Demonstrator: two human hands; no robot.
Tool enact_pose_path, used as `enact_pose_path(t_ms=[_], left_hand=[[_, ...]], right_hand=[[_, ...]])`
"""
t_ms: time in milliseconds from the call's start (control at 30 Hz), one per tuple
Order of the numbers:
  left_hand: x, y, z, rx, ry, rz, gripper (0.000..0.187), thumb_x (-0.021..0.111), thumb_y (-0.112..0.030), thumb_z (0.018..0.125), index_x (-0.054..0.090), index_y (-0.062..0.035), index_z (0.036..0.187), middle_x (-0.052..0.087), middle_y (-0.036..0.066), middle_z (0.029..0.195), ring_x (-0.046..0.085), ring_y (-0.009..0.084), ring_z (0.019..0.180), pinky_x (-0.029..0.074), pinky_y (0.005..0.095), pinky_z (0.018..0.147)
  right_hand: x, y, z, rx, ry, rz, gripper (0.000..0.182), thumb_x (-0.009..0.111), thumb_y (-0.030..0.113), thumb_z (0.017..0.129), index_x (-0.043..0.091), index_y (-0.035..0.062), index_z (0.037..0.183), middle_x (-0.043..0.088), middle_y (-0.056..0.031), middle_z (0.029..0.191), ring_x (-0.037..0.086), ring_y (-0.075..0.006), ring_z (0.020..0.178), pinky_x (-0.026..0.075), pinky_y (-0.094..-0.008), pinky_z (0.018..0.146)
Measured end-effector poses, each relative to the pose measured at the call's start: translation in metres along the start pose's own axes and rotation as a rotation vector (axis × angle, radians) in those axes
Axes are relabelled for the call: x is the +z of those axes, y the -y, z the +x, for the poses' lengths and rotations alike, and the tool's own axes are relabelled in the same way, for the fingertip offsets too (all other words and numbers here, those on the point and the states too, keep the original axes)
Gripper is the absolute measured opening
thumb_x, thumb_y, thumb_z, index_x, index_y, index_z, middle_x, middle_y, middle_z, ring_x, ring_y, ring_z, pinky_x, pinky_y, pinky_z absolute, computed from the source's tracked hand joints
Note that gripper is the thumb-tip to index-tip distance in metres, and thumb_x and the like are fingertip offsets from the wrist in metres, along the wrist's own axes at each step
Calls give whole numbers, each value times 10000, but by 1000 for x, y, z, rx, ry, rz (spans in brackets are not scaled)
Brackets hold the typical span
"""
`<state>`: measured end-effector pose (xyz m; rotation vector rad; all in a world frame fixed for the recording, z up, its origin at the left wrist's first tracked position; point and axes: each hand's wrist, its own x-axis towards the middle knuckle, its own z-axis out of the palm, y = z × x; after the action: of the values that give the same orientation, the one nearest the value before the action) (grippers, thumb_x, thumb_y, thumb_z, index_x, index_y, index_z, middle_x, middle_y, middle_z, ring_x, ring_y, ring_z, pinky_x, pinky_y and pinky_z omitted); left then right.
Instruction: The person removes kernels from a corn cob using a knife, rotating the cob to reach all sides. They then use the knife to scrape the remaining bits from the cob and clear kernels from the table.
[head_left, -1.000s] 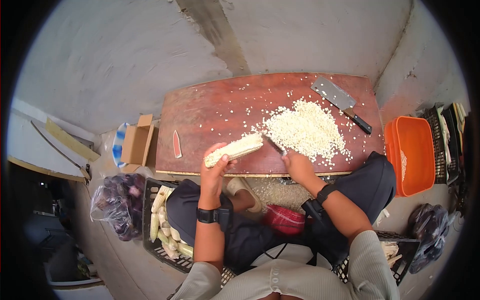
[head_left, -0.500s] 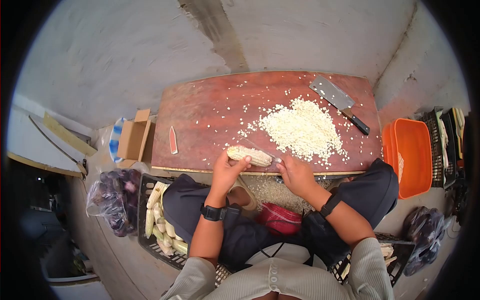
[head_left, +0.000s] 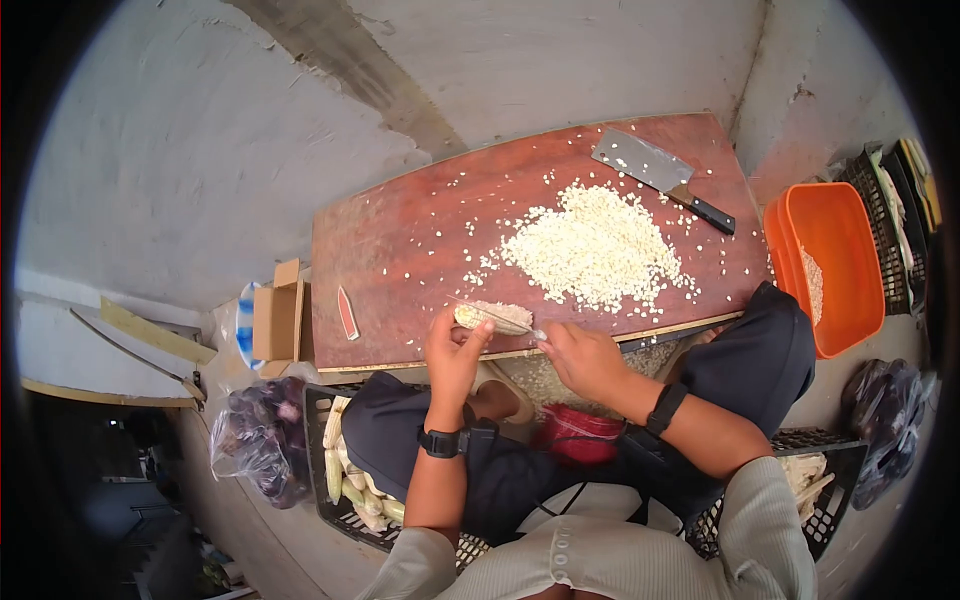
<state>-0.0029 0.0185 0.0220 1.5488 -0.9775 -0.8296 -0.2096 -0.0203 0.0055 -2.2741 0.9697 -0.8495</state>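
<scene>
The corn cob [head_left: 492,317] lies on the red board [head_left: 400,240] close to its near edge, its long axis running left to right along that edge, the blunt end at the left hand [head_left: 455,350] and the other end pointing right toward the right hand [head_left: 583,358]. The left hand's fingers are closed around the cob's left end. The right hand is closed on a small knife [head_left: 500,318], whose thin blade lies across the top of the cob, nearly parallel to it.

A second ago the cob was tilted up and angled toward the kernel pile; now it lies flat by the board's near edge, and both hands have drawn back toward the body.

Beyond the cob, toward the board's far side, sits the pile of cut kernels [head_left: 595,248]. A cleaver [head_left: 660,178] lies past the pile at the far right corner. Off the board's right end stands an orange tub [head_left: 835,262].
</scene>
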Motion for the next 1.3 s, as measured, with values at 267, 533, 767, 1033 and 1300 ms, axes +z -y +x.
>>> enact_pose_path(t_ms=[267,533,767,1033,1300], left_hand=[[2,3,4,18,-1,89,347,743,-142,817,582,39,1065,570,88,970,630,116,729,497,234,609],[0,-1,6,40,-72,13,284,710,-136,848,571,45,1017,567,76,923,632,109,690,531,242,597],[-4,-7,4,100,-37,309,284,677,-165,883,555,13,1069,606,57,858,619,117,660,523,242,588],[-1,-17,3,236,-29,548,331,681,-256,874,569,36,984,540,110,783,603,162,612,472,259,533],[-3,-16,2,182,-61,438,288,665,-200,887,562,39,1009,575,105,827,642,156,653,488,254,552]], right_hand=[[-5,-2,3,-13,27,-17,236,580,197,905,549,24,1062,595,-146,770,616,-333,666,488,-414,564],[2,-14,0,1,83,-105,203,570,247,908,527,49,917,579,-137,708,611,-323,617,481,-413,530],[11,-11,-1,24,82,-144,240,577,264,903,498,48,832,575,-131,631,598,-322,549,475,-416,495],[7,1,26,78,131,-22,280,538,301,919,506,34,840,611,-135,615,623,-336,572,483,-451,499],[30,12,36,220,130,231,284,519,296,933,492,28,843,599,-180,615,615,-369,578,472,-468,503]])
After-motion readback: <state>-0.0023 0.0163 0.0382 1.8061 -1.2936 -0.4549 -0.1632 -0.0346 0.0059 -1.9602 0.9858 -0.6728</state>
